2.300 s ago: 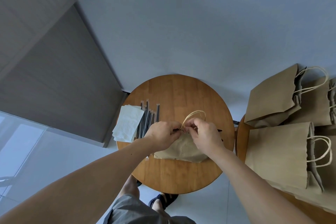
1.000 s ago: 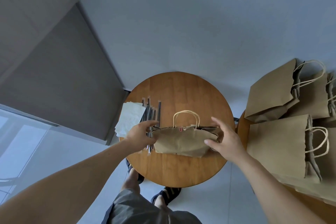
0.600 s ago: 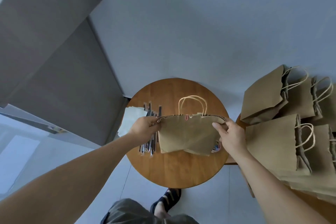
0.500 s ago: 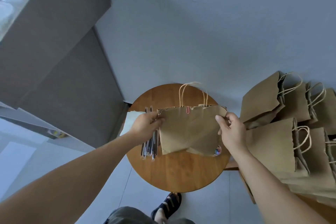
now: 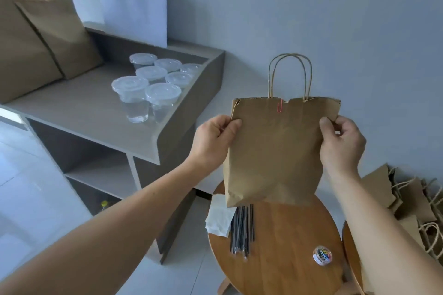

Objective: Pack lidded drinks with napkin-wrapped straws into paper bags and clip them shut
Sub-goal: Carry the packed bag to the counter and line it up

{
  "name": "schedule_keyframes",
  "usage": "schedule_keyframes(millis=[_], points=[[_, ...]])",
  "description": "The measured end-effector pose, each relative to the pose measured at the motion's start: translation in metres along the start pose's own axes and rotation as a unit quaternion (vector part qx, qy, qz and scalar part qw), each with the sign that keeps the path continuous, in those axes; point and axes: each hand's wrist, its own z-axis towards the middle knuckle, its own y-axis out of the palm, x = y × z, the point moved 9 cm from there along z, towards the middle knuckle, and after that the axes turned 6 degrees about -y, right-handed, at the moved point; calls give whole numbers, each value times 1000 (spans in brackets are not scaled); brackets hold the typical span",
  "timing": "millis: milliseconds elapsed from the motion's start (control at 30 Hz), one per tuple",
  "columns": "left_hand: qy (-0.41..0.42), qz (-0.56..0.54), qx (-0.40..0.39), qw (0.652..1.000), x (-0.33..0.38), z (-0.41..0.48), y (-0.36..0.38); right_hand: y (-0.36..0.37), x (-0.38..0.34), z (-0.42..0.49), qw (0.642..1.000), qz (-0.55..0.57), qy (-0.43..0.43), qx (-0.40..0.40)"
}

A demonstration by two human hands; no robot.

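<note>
- Your left hand [image 5: 211,141] and right hand [image 5: 340,143] hold the paper bag [image 5: 278,151] above the desk [image 5: 287,246], fingers [image 5: 324,124] pinching its side edges.
- A red clip [image 5: 279,106] closes its top; packing seems done.
- Next, probably set it upright by the other bags [image 5: 412,196] right of the desk.

The paper bag [image 5: 275,151] hides its own contents, the far rim of the round surface [image 5: 282,258] and the upper ends of the straws [image 5: 241,230]. The pile of bags [image 5: 412,199] is cut off at the right edge.
</note>
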Motion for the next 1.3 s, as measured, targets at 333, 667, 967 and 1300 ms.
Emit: schedule_keyframes(millis=[333,667,967,1300], points=[[88,-42,228,969,81,-29,-231,129,-197,-39,986,127,-69,-81],[146,34,397,905,105,-12,-405,290,-331,-50,952,185,-138,-201],[131,157,467,860,69,68,-502,484,-358,-36,912,227,-106,-325],[67,218,425,876,-33,181,-563,699,-328,-20,894,164,-53,-413]])
